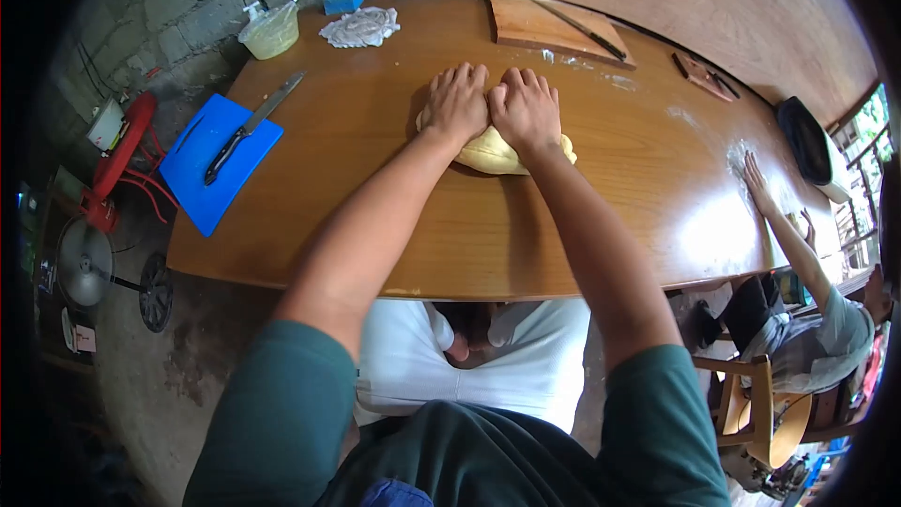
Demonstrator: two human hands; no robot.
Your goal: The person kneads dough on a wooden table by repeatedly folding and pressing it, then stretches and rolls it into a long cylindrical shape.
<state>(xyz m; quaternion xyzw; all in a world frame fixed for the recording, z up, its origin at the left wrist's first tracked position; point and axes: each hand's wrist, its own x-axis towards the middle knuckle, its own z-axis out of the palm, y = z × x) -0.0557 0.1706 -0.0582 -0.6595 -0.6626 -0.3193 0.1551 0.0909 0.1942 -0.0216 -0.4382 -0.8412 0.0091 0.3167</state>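
A pale yellow lump of dough [490, 154] lies on the brown wooden table [375, 216], in front of my body. Both my arms reach straight out to it. My left hand [456, 105] presses on its left part, fingers curled over the far side. Right beside it, my right hand [526, 111] bears down on the other part in the same way, the two thumbs close together. The dough's near edge bulges out between and below my wrists; its far side is hidden under my hands.
At left, a black-handled knife [242, 136] lies on a blue cutting board [192, 172]. Behind are a plastic tub [270, 36], a blue sponge [343, 0] and a crumpled white cloth [360, 28]. A wooden board [544, 26] lies at the back. Another person's hand [756, 178] touches the floury right side.
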